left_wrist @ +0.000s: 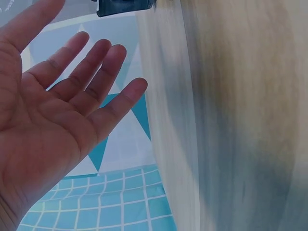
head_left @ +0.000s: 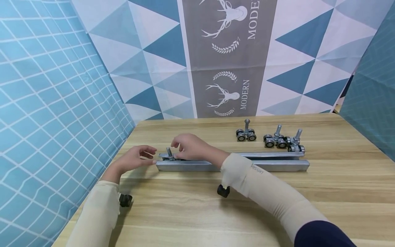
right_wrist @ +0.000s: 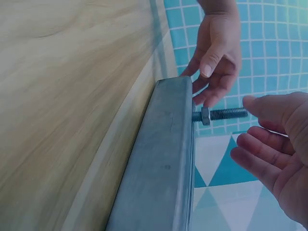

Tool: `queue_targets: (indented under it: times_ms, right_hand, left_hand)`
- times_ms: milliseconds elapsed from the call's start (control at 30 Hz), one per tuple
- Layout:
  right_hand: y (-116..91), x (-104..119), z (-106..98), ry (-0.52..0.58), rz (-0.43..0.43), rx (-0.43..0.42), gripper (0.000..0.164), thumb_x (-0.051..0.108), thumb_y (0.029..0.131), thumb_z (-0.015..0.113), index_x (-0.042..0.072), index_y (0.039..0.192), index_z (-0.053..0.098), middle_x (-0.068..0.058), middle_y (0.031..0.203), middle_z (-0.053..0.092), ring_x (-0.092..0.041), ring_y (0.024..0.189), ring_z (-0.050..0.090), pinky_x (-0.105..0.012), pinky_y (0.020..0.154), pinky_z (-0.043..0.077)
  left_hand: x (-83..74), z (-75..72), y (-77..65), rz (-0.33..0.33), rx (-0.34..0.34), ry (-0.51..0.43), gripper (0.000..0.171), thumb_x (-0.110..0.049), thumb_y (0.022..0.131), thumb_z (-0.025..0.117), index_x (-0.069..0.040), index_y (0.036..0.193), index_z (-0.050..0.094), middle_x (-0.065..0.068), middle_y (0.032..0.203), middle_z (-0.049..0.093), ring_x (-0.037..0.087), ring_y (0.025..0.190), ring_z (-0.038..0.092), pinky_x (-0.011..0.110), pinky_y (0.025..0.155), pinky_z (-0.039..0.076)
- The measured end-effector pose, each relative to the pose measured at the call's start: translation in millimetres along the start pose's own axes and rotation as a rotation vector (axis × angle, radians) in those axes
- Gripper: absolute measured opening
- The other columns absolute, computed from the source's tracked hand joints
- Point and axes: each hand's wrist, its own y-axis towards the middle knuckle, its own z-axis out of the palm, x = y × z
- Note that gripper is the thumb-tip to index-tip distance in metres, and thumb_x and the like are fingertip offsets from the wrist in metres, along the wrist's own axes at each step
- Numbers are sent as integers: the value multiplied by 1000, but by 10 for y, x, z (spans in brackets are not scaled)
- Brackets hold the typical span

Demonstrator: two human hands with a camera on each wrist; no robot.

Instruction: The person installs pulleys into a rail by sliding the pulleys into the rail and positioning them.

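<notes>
A grey metal track (head_left: 182,166) with a slot along its top lies lengthwise on the table. Near its left end, a threaded bolt (head_left: 169,151) with a nut (right_wrist: 205,116) sticks up out of the slot; whatever carries it inside is mostly hidden. My right hand (head_left: 192,147) hovers over the track beside the bolt, fingers loosely bent and apart, its thumb tip close to the bolt's end in the right wrist view. At the track's left end is my left hand (head_left: 137,159), palm facing the track, fingers relaxed with nothing between them, lowest fingertips right at the end.
Behind the track on the wooden table (head_left: 172,212) stand three roller trolleys with upright bolts: one trolley (head_left: 246,133) alone, a second trolley (head_left: 275,140) and a third trolley (head_left: 296,144) close together. Patterned cloth (head_left: 148,68) hangs behind; blue checked cloth (head_left: 46,103) borders the left.
</notes>
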Motion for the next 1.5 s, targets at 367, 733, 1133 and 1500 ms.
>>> queue_targets:
  times_ms: [367, 733, 1133, 1500]
  right_hand:
    - [-598, -196, -212, -21, -72, -26, 34, 21, 87, 75, 4, 115, 65, -6, 112, 64, -19, 95, 64, -26, 82, 50]
    - [-1134, -350, -416, -2, -22, -91, 31, 21, 86, 76, 8, 112, 67, -4, 110, 65, -19, 96, 63, -35, 83, 52]
    - [-1499, -341, -677, -110, -8, -142, 23, 19, 87, 75, 12, 108, 68, -1, 105, 65, -20, 95, 63, -38, 81, 52]
    - [-1770, -513, -745, -175, 5, -156, 16, 14, 86, 75, 13, 102, 70, -1, 100, 66, -15, 88, 63, -37, 76, 54]
  left_hand:
    - [-121, 68, -39, 22, -96, 59, 49, -23, 89, 73, 1, 128, 56, 23, 124, 56, 31, 105, 59, 42, 82, 52]
    - [-341, 123, -164, 160, -193, 146, 47, -17, 84, 78, 0, 123, 59, 14, 116, 62, 31, 103, 60, 48, 89, 49]
    - [-758, 210, -140, 301, -191, 284, 51, -10, 78, 82, 0, 123, 60, 12, 115, 61, 31, 103, 61, 45, 87, 52]
    - [-1012, 303, -88, 387, -136, 353, 47, -11, 74, 85, -5, 117, 65, 5, 110, 63, 27, 94, 64, 40, 83, 53]
